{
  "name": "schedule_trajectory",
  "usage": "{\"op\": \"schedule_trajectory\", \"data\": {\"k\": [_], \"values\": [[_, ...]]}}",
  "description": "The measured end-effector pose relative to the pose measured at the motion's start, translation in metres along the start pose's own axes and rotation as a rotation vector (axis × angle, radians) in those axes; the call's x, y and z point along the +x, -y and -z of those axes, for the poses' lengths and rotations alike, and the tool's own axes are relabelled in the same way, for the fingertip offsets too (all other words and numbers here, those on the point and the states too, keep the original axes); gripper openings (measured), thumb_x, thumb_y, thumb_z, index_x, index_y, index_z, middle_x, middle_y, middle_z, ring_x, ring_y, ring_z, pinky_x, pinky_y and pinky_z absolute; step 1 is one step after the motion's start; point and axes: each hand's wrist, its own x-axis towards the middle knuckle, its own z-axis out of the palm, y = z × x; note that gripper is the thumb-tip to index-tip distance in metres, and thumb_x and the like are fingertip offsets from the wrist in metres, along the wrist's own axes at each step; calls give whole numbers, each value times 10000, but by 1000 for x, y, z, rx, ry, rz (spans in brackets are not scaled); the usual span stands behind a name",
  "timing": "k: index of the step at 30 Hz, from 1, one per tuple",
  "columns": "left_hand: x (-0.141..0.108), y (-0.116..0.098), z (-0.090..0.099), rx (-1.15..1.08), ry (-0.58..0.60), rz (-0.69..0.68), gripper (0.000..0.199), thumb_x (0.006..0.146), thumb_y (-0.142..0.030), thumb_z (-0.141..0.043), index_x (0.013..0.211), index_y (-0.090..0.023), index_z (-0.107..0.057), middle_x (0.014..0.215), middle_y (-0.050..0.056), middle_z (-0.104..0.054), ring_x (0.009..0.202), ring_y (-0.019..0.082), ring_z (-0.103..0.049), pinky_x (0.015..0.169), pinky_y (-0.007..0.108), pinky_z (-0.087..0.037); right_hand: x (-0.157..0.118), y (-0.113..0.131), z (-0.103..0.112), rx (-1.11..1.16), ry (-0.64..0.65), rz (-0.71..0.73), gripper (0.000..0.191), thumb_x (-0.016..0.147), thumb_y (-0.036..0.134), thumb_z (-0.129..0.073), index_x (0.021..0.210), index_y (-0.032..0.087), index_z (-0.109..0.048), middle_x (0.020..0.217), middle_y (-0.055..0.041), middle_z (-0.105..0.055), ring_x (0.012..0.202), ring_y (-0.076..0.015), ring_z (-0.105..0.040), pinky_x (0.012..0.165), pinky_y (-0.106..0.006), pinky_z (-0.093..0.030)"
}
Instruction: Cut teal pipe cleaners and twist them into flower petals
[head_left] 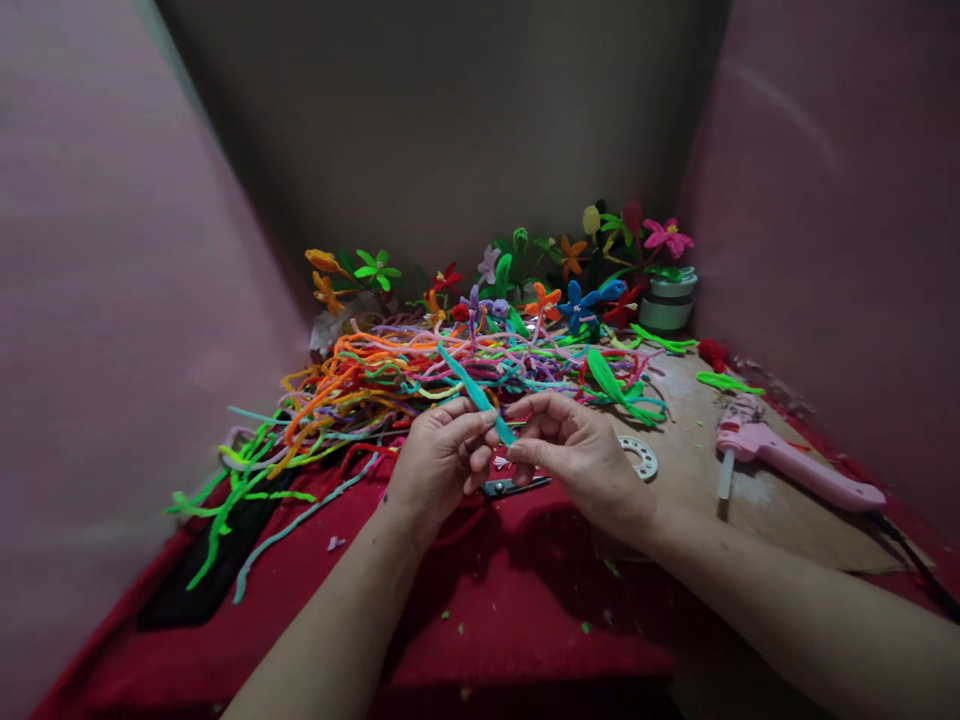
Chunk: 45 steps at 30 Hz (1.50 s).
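Between my two hands is a turquoise pipe cleaner piece [466, 381], folded into a narrow petal-like strip and slanting from upper left to lower right. My left hand [448, 445] pinches it around the middle with thumb and fingers. At its lower end, the thumb and fingertips of my right hand [568, 450] are closed on it. Beneath the hands lies a pair of scissors [514, 487] with dark handles or blades, partly hidden. A big tangle of coloured pipe cleaners [375, 370] spreads just beyond my hands.
Pipe cleaner flowers [576, 305] stand along the back, some in a white pot [667, 302]. At right, a pink glue gun [799, 465] rests on brown cardboard [810, 535] near a white ring with holes [643, 458]. A black flat object [202, 570] lies left on red cloth [315, 620].
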Motion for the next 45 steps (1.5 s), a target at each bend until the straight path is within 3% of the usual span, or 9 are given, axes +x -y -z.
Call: {"op": "schedule_trajectory", "data": {"k": [3, 8, 14, 18, 24, 32, 39, 45], "values": [[0, -1, 2, -23, 6, -4, 133, 701, -232, -635, 711, -145, -536, 545, -42, -535, 334, 21, -363, 278, 131, -261, 1, 2, 1, -19, 12, 4, 197, 709, 179, -653, 886, 182, -565, 608, 41, -606, 510, -99, -575, 527, -242, -476], [1, 0, 5, 18, -28, -48, 131, 670, -202, -675, 721, -137, -573, 496, -62, -470, 348, 1, -336, 340, 129, -218, 6, 2, 5, 65, 5, -143, 165, 754, 300, -614, 827, 153, -617, 623, 13, -609, 521, -98, -567, 540, -247, -459], [0, 5, 3, 140, -19, 1, 206, 612, -247, -727, 623, -127, -561, 480, -56, -453, 363, 12, -331, 361, 158, -198, 8, 0, 9, 62, 9, -298, 195, 639, 301, -714, 676, 122, -646, 590, -27, -646, 527, -117, -583, 568, -263, -456], [1, 6, 4, 82, 0, 4, 212, 660, -291, -698, 802, -164, -607, 530, -56, -495, 386, 27, -387, 384, 158, -260, 8, -1, 8, 89, -3, -337, 208, 606, 303, -733, 654, 120, -648, 577, -34, -653, 512, -117, -577, 570, -271, -459], [3, 7, 6, 93, -28, -24, 190, 650, -274, -712, 714, -154, -580, 574, -39, -539, 430, 35, -448, 400, 154, -297, 5, 4, 3, 112, 2, -395, 148, 620, 260, -704, 635, 121, -655, 562, -34, -646, 485, -108, -555, 527, -260, -449], [3, 9, 5, 142, -29, -57, 199, 667, -271, -701, 649, -152, -543, 470, -69, -440, 374, 22, -348, 363, 158, -218, 6, 0, 5, 59, 44, -349, 196, 662, 306, -675, 633, 112, -662, 556, -30, -631, 479, -94, -535, 504, -231, -421], [2, 8, 4, 171, -55, -84, 188, 654, -268, -706, 642, -148, -562, 466, -65, -455, 390, 25, -370, 383, 146, -273, 7, -2, 6, 98, 23, -395, 186, 618, 292, -701, 635, 117, -642, 602, -44, -659, 482, -100, -551, 506, -241, -431], [-2, 4, -4, 303, -111, -50, 177, 660, -281, -688, 662, -143, -577, 479, -40, -526, 381, 49, -448, 371, 149, -314, 7, -1, 4, 77, -8, -361, 179, 614, 280, -691, 567, 117, -633, 512, -12, -605, 463, -88, -520, 503, -234, -427]]}}
